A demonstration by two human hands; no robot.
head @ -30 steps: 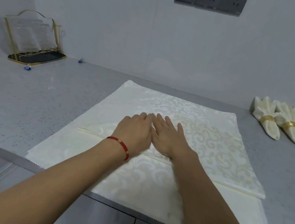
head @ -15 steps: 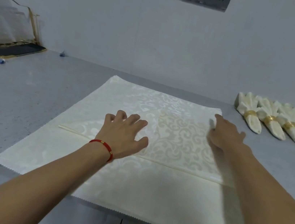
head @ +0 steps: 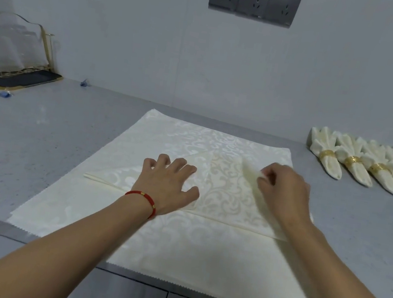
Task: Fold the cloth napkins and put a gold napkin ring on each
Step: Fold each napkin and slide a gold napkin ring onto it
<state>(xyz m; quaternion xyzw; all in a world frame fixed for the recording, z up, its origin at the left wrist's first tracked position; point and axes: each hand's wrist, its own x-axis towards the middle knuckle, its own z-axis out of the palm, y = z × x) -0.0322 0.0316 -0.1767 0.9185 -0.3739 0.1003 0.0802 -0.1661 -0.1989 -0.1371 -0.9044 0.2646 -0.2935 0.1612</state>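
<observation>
Left hand (head: pixel 167 185) presses the napkin (head: pixel 225 188) flat, fingers spread; right hand (head: pixel 283 189) pinches its blurred corner.

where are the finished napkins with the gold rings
In the head view the finished napkins lie in a row on the grey counter at the far right, near the wall, beyond the right hand.

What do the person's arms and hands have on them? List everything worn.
Both forearms are bare, with no sleeves in view. The left hand has a thin red cord bracelet at the wrist, with small gold beads on it. The right hand shows no bracelet, watch or ring. No gloves on either hand.
</observation>
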